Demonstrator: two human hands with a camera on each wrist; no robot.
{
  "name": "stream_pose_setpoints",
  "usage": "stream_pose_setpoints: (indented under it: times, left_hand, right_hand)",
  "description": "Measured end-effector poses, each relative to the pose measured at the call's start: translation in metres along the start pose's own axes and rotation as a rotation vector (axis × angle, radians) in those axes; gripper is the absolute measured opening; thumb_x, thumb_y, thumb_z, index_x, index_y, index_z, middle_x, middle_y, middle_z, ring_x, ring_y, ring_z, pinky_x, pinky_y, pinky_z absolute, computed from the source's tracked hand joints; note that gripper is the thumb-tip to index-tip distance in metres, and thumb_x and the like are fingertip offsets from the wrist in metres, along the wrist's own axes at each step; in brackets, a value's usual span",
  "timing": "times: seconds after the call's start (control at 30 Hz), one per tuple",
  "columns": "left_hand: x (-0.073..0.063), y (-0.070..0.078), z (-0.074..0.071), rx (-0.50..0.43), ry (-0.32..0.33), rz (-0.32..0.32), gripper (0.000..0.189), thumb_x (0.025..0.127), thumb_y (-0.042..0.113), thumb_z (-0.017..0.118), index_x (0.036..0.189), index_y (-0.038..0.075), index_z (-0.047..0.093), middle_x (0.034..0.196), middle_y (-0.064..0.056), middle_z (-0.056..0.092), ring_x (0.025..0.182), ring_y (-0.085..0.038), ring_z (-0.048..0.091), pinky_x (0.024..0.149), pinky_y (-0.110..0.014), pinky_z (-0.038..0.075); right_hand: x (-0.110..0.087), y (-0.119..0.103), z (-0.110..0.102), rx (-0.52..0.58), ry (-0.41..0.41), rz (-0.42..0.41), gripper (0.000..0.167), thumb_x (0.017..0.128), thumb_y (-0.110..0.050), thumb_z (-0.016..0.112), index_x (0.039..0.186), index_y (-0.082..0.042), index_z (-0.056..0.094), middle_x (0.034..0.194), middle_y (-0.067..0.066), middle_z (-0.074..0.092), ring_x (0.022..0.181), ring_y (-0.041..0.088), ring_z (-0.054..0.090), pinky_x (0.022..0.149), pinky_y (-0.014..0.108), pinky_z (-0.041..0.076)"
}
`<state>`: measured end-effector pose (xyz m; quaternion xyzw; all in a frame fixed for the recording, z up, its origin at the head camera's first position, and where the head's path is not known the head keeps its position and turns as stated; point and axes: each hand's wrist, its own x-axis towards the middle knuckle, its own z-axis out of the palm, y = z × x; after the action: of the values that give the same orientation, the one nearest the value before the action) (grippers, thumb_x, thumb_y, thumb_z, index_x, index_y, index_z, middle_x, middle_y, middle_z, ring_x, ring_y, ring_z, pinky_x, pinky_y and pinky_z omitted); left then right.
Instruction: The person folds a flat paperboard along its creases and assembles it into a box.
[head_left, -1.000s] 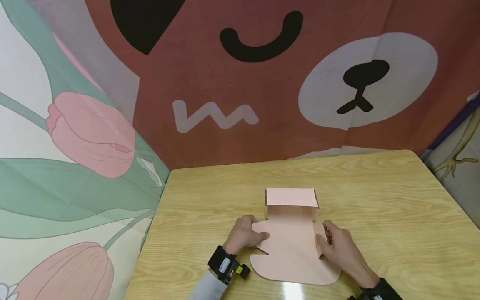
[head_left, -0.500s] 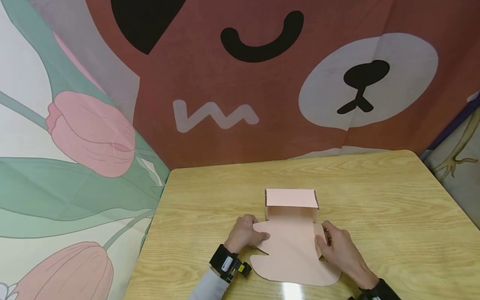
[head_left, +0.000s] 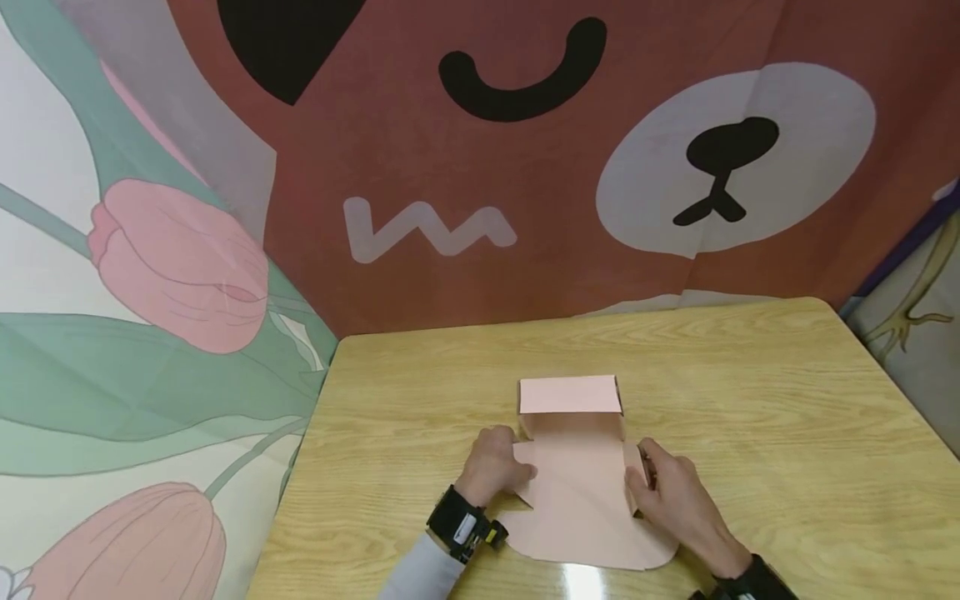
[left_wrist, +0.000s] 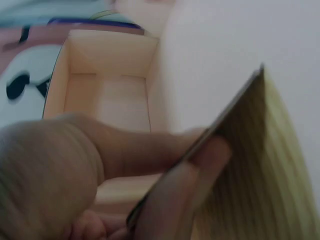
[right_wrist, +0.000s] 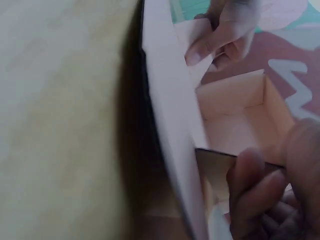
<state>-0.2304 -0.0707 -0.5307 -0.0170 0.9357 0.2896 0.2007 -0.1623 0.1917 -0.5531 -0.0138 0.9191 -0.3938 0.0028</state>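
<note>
A pale pink cardboard box (head_left: 577, 492), partly folded, lies on the table. Its far end stands up as a shallow tray-like section (head_left: 570, 395), and a wide rounded flap (head_left: 592, 542) spreads toward me. My left hand (head_left: 491, 465) pinches the left side flap, thumb on top; in the left wrist view the fingers are under this tilted flap (left_wrist: 240, 100). On the other side, my right hand (head_left: 678, 493) pinches the raised right side flap (head_left: 631, 475) between thumb and fingers. The right wrist view shows the folded section's hollow inside (right_wrist: 240, 125) between both hands.
The box rests on a wood-grain table (head_left: 420, 375). Behind the table hangs a brown cloth with a bear face (head_left: 525, 167); a tulip-print cloth (head_left: 180, 267) covers the left side. Black camera bands (head_left: 453, 521) circle the wrists.
The folded far section has shifted a little to the left. My left hand has edged slightly right and my right hand slightly left, both keeping their grip on the side flaps.
</note>
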Motion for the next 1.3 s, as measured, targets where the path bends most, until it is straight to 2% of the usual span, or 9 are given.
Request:
stream_pose_setpoints:
  times: [0.23,0.47,0.7,0.87,1.0,1.13,1.2,1.3]
  left_hand:
    - [-0.003,0.002,0.001,0.021,0.006,-0.006,0.04,0.071,0.023,0.088,0.089,0.003,0.059,0.088,-0.009,0.053,0.072,-0.023,0.053,0.053,-0.032,0.043]
    - [-0.003,0.003,0.005,0.072,0.079,0.051,0.032,0.067,0.018,0.086,0.076,0.005,0.058,0.078,-0.007,0.052,0.064,-0.021,0.051,0.047,-0.031,0.041]
    - [-0.008,0.01,0.007,0.098,0.12,0.081,0.021,0.066,0.01,0.081,0.072,0.004,0.062,0.064,-0.005,0.055,0.051,-0.017,0.052,0.038,-0.027,0.04]
    - [-0.012,0.017,0.01,0.178,0.198,0.103,0.02,0.062,0.005,0.079,0.066,0.005,0.059,0.065,-0.007,0.057,0.053,-0.018,0.052,0.039,-0.029,0.039]
    - [-0.016,0.021,0.015,0.227,0.259,0.131,0.02,0.06,0.004,0.081,0.073,0.003,0.067,0.069,-0.009,0.063,0.057,-0.017,0.056,0.042,-0.029,0.042]
    - [-0.018,0.025,0.021,0.248,0.286,0.182,0.013,0.066,0.003,0.08,0.072,0.004,0.068,0.065,-0.005,0.06,0.054,-0.014,0.054,0.039,-0.026,0.039]
    - [-0.019,0.027,0.023,0.26,0.296,0.194,0.011,0.07,0.003,0.077,0.07,0.003,0.066,0.061,-0.004,0.055,0.051,-0.013,0.05,0.036,-0.024,0.035]
    - [-0.02,0.03,0.025,0.277,0.321,0.209,0.008,0.075,0.005,0.074,0.073,0.0,0.069,0.061,-0.006,0.056,0.049,-0.015,0.051,0.035,-0.026,0.034]
  right_hand:
    - [0.0,-0.004,-0.003,-0.028,-0.01,-0.001,0.011,0.089,-0.006,0.064,0.088,-0.009,0.053,0.055,-0.005,0.043,0.042,0.003,0.039,0.039,0.017,0.03]
    - [0.0,-0.004,0.006,-0.115,0.052,-0.142,0.015,0.084,-0.009,0.069,0.085,-0.011,0.054,0.053,-0.011,0.04,0.043,-0.002,0.034,0.04,0.016,0.028]
    - [-0.003,0.0,0.01,-0.131,0.073,-0.318,0.027,0.076,-0.015,0.08,0.086,-0.012,0.056,0.056,-0.017,0.044,0.047,-0.008,0.033,0.045,0.014,0.032]
    - [-0.005,0.001,0.01,-0.154,0.046,-0.378,0.028,0.076,-0.018,0.081,0.088,-0.013,0.057,0.058,-0.017,0.047,0.049,-0.009,0.034,0.047,0.013,0.033]
    - [-0.008,0.0,0.008,-0.178,0.031,-0.384,0.027,0.076,-0.015,0.08,0.095,-0.008,0.062,0.064,-0.015,0.049,0.055,-0.008,0.037,0.049,0.013,0.035]
    - [-0.01,-0.002,0.004,-0.183,-0.001,-0.376,0.035,0.077,-0.014,0.079,0.106,0.001,0.066,0.071,-0.013,0.052,0.061,-0.006,0.043,0.053,0.015,0.039]
    - [-0.011,-0.001,0.004,-0.179,-0.007,-0.383,0.033,0.078,-0.015,0.08,0.104,0.0,0.066,0.073,-0.013,0.053,0.062,-0.006,0.045,0.053,0.015,0.04]
    - [-0.011,0.001,0.005,-0.17,0.016,-0.415,0.03,0.077,-0.016,0.083,0.1,-0.002,0.068,0.072,-0.014,0.053,0.062,-0.006,0.045,0.053,0.014,0.04]
